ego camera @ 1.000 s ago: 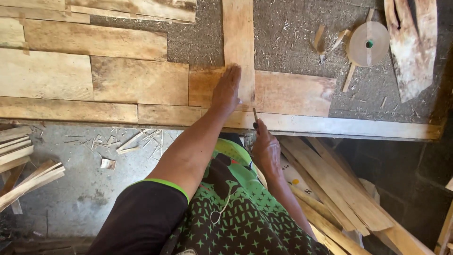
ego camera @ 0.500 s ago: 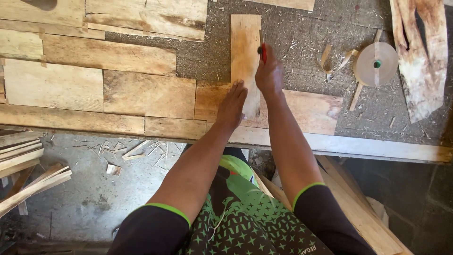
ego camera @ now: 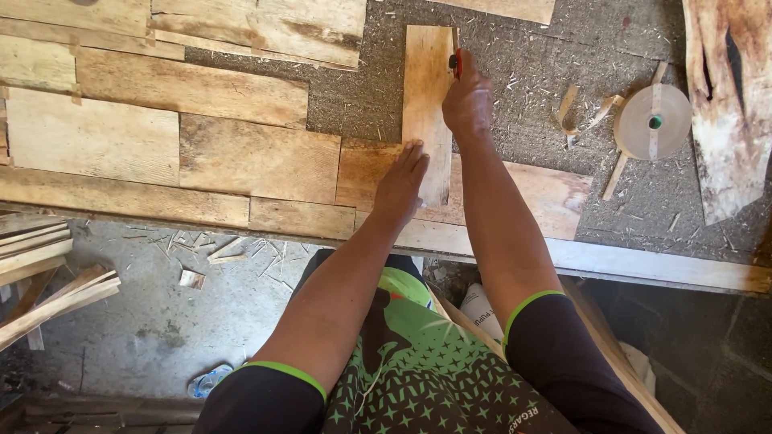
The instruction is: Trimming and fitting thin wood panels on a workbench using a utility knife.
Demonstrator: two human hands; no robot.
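Pressing flat, fingers spread, left hand (ego camera: 400,186) pins the upright veneer strip (ego camera: 427,88) near its lower end. Right hand (ego camera: 468,103) is fisted around a red-handled cutter (ego camera: 457,63) at the strip's right edge, near its top. Strip lies on the counter (ego camera: 515,88), overlapping wood sheets; tape roll (ego camera: 653,122) well right of strip.

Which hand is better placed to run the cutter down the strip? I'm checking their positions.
Probably the right hand: it grips the red cutter at the upright strip's far edge. The left hand lies flat on the strip.
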